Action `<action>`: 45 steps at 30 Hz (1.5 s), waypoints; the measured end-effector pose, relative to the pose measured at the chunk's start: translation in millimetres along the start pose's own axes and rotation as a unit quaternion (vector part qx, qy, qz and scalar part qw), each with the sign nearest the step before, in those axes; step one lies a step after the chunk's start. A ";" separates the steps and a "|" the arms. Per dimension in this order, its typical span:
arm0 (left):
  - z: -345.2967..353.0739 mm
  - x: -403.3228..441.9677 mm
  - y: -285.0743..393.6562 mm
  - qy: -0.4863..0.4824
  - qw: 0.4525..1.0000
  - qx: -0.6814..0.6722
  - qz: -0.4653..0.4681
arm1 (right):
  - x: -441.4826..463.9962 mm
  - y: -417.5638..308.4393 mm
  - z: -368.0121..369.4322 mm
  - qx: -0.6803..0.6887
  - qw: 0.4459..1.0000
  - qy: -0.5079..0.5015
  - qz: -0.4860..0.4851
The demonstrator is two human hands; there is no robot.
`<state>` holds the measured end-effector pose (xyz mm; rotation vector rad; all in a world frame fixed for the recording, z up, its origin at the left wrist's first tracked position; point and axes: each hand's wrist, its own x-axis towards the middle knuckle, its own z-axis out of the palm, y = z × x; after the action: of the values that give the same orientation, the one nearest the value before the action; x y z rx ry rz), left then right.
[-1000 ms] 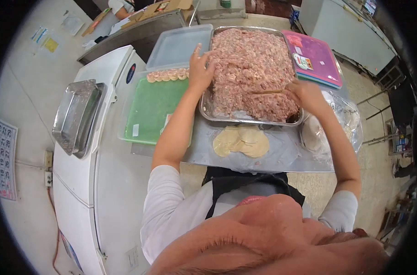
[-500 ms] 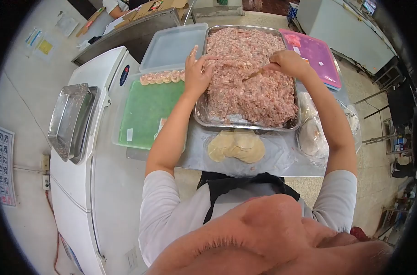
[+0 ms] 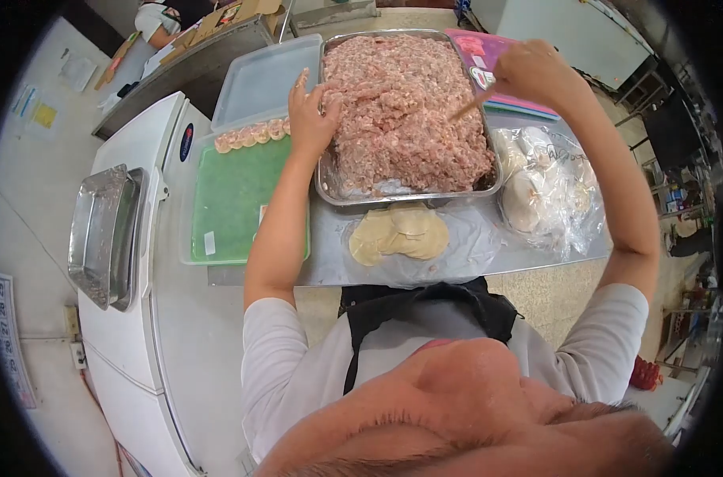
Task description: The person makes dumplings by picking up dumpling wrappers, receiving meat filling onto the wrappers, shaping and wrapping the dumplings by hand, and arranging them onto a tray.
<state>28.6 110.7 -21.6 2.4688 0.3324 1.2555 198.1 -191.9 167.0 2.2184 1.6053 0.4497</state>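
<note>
My left hand [image 3: 312, 119] is curled at the left rim of a big metal tray [image 3: 409, 199] heaped with ground meat mixture [image 3: 409, 111]. One finger points up with bits of meat on it; whatever lies inside the curled fingers is hidden from me. In my right hand [image 3: 536, 75], above the tray's right side, is a thin wooden spatula [image 3: 474, 105], slanting down with its tip at the meat. Round yellowish dough wrappers [image 3: 401, 234] lie overlapping on a plastic sheet [image 3: 472, 242] in front of the tray.
Left of the tray, a green-bottomed plastic container [image 3: 238, 199] holds a row of filled dumplings [image 3: 252, 134]. A clear lid [image 3: 266, 75] lies behind it. At right are plastic-bagged white lumps [image 3: 536, 187] and a pink lid [image 3: 472, 48]. A white freezer [image 3: 127, 334] stands at left.
My right hand has lifted and moved right, drawing the spatula back from the middle of the meat. The left hand stays by the tray's left rim. The whole view has shifted slightly.
</note>
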 end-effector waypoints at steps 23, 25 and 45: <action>-25.4 -152.7 145.0 -0.258 0.955 -0.121 0.079 | -79.5 -93.9 104.0 -0.015 0.996 0.031 -0.082; -23.5 -155.5 133.2 -0.290 0.949 -0.103 0.066 | -94.0 -121.9 101.7 -0.043 0.995 0.054 -0.065; -79.4 -77.5 106.7 0.010 0.754 -0.565 -0.334 | -44.3 -190.3 77.8 0.130 0.982 0.121 -0.066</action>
<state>-75.7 1.6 8.7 1.1161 0.2825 0.7599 61.3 -187.7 7.3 2.2933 2.0300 0.5141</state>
